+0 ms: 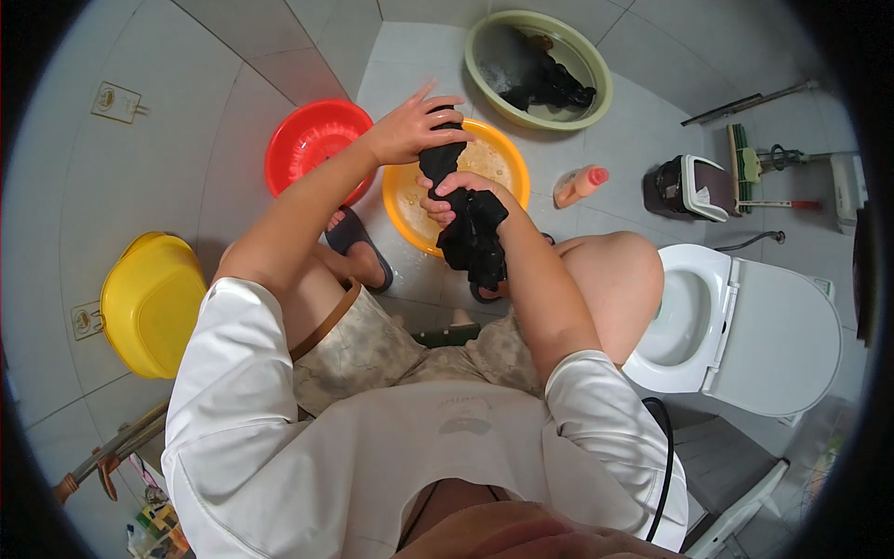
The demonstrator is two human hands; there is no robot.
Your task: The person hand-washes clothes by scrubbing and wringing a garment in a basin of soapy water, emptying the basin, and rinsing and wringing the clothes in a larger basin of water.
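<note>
A black wet cloth [440, 162] is stretched between my hands above an orange basin [518, 162] that holds sudsy water. My left hand [419, 129] is at its upper end, the thumb side around the bunched fabric and some fingers spread. Lower down, my right hand [464, 195] grips the middle of the cloth, and the rest hangs in folds over my right wrist. Behind the basin, a pale green tub [606, 77] holds water and more dark fabric [552, 87]. A red basin [279, 150] stands to the left of the orange one.
A bottle with a pink cap [574, 187] stands right of the orange basin. Farther right are a waste bin [688, 189], a broom [742, 168] and a white toilet [681, 318] with its lid raised. A yellow basin [154, 307] hangs on the left wall. My slippered feet flank the orange basin.
</note>
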